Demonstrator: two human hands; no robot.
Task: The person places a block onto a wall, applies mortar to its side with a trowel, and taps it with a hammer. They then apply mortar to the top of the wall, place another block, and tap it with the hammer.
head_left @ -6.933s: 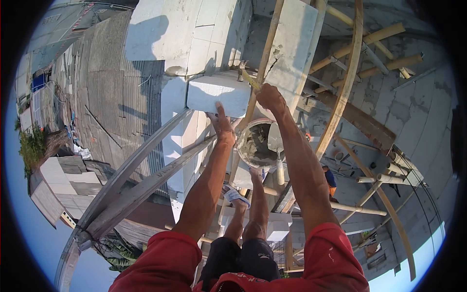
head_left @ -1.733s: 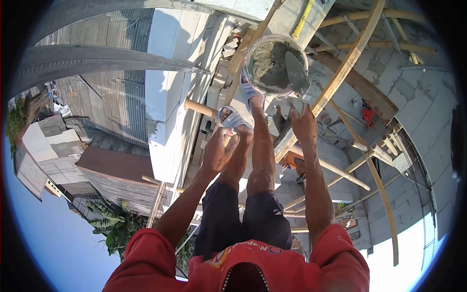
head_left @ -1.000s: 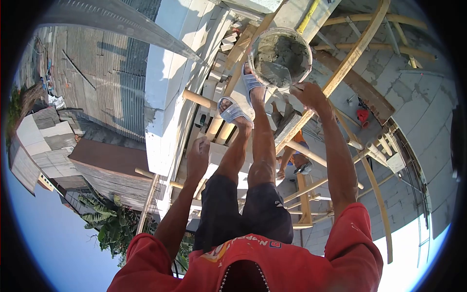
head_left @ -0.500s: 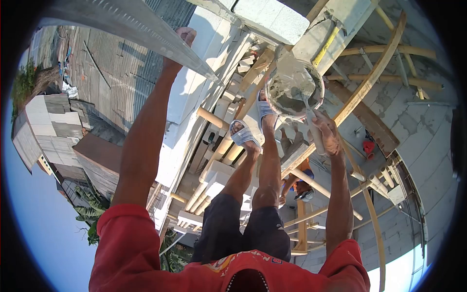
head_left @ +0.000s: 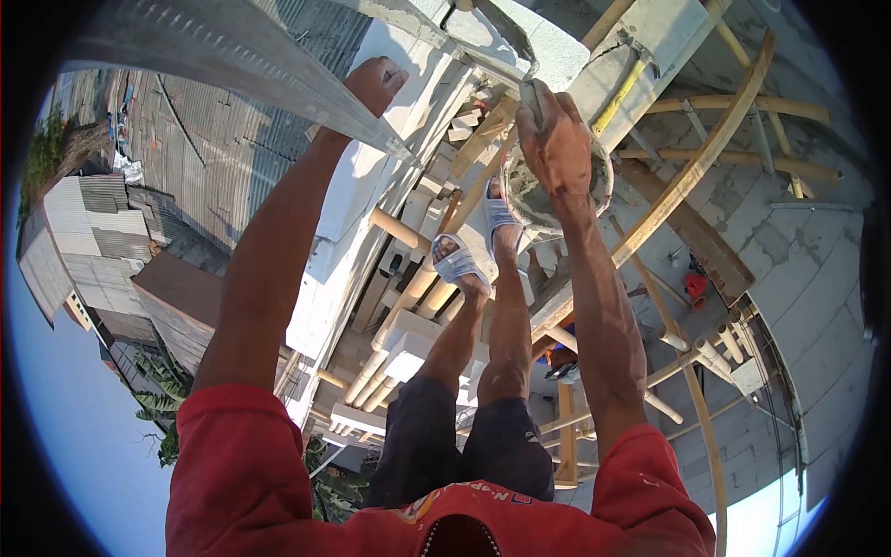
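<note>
My right hand (head_left: 557, 148) is wrapped round the handle of a trowel, above the bucket's far rim. The trowel's mortar-smeared blade (head_left: 509, 35) reaches over the white blocks (head_left: 557, 46) at the top. Grey mortar (head_left: 538, 197) lies in the round bucket (head_left: 606, 186), which my right hand and wrist partly cover. On the left, my left hand (head_left: 379, 84) is closed with curled fingers over the pale block wall (head_left: 385, 46), beside a perforated metal strip (head_left: 306, 84). What it grips, if anything, is hidden.
My sandalled feet (head_left: 455, 260) stand among bamboo poles (head_left: 399, 227) high above the ground. A long curved timber (head_left: 705, 158) crosses on the right. A yellow-handled tool (head_left: 617, 97) lies on a ledge. Below, another person (head_left: 561, 357) is partly visible. Corrugated roofs (head_left: 204, 130) lie left.
My right hand has moved the trowel up and away from the bucket's mortar to the blocks. My left hand has shifted slightly right and shows more fully beside the metal strip.
</note>
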